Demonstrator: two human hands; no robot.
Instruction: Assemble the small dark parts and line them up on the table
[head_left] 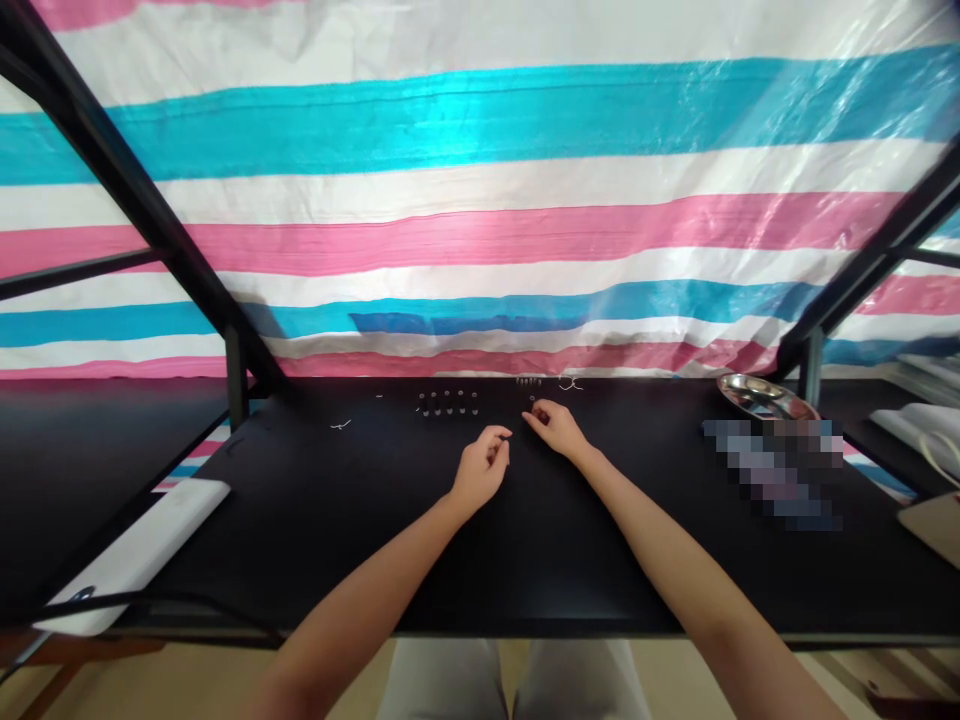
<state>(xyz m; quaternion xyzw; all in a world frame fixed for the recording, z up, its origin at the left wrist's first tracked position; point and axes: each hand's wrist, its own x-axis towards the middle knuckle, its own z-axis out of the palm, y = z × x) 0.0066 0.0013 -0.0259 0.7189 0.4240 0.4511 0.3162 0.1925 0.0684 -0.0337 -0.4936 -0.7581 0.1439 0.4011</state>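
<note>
My left hand (481, 470) is over the middle of the black table, thumb and fingers drawn together at a tiny dark piece too small to name. Just right of it and a little farther back, my right hand (556, 428) has its fingers closed around a small black cylinder, mostly hidden, with a pale ring (532, 399) showing above it. Several similar small black cylinders with pale ringed ends (448, 403) are lined up to the left of my hands. Behind my right hand, several small shiny pieces (529, 381) form a short row.
White string (571, 384) lies at the back edge, and white scraps (341, 425) lie left on the black table (360, 540). A shiny metal dish (765, 398) sits back right beside a pixelated patch. A white power strip (142, 550) lies left. Black frame bars (161, 235) flank a striped sheet (480, 240).
</note>
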